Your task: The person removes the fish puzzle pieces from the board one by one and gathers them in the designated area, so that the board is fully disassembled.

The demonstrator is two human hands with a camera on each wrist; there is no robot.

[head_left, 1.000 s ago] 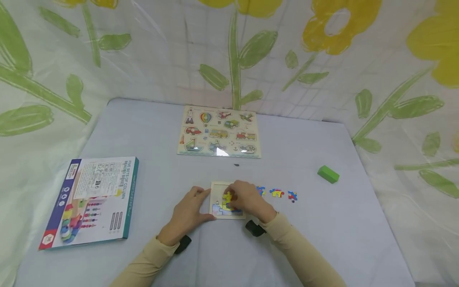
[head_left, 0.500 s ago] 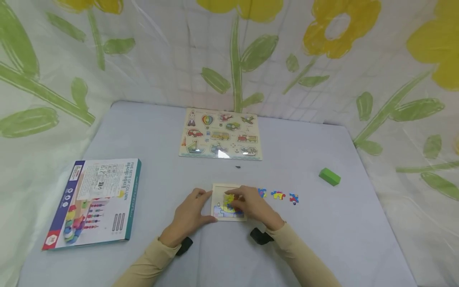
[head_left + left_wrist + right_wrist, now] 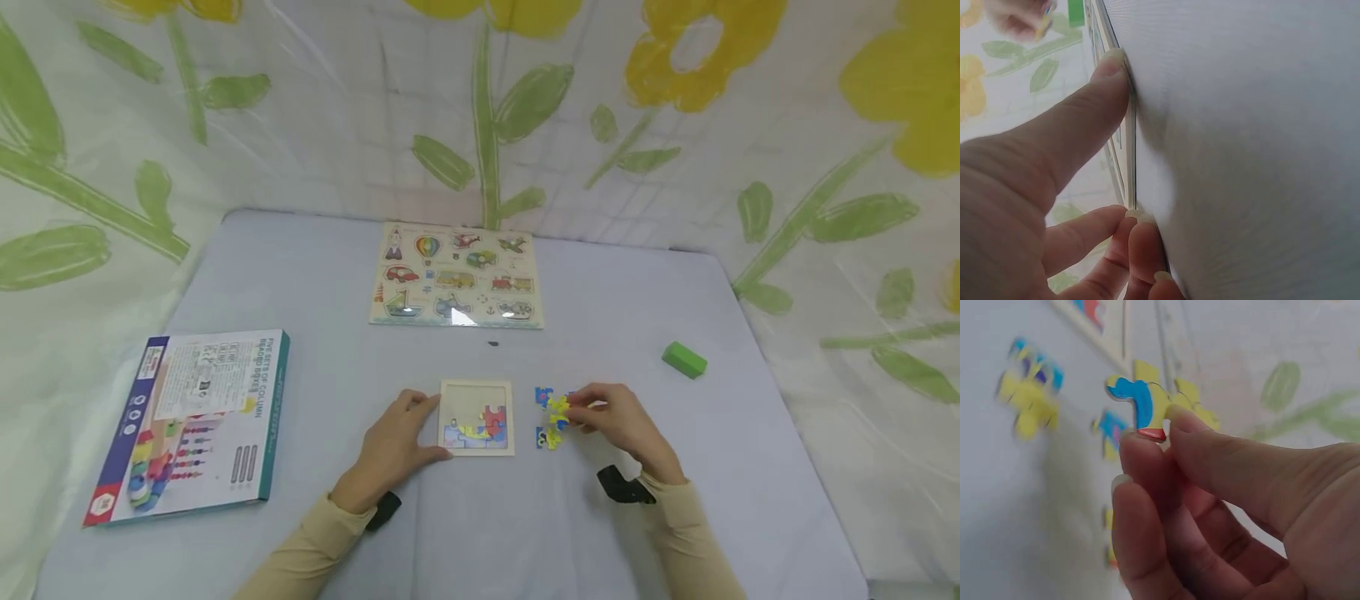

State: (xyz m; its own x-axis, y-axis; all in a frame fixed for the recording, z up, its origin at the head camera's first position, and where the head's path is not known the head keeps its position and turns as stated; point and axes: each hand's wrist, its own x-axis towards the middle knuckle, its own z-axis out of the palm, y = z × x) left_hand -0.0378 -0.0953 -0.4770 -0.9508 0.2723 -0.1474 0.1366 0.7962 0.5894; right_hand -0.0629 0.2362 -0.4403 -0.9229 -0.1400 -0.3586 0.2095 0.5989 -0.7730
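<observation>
In the head view, a small square wooden puzzle tray [image 3: 476,384] lies on the table, with red, yellow and blue jigsaw pieces [image 3: 493,422] along its bottom and right side. My left hand [image 3: 396,452] holds the tray at its left side, thumb at the near corner and fingers by the upper left edge. To the right of the tray, my right hand [image 3: 622,421] pinches a yellow and blue jigsaw piece [image 3: 1154,403] between thumb and fingers, raised above the table. Loose pieces [image 3: 543,396] lie beneath and beside it, some hidden by the hand.
Farther back is a vehicle picture board [image 3: 456,275]. A boxed bead set [image 3: 187,421] lies at the left, and a green block [image 3: 684,359] at the right. A tiny dark bit [image 3: 492,343] sits between board and tray. A flower-printed sheet [image 3: 322,108] hangs behind the table.
My right hand has moved right, away from the tray, carrying the yellow and blue jigsaw piece, uncovering red pieces in the tray. My left hand stays at the tray's left side.
</observation>
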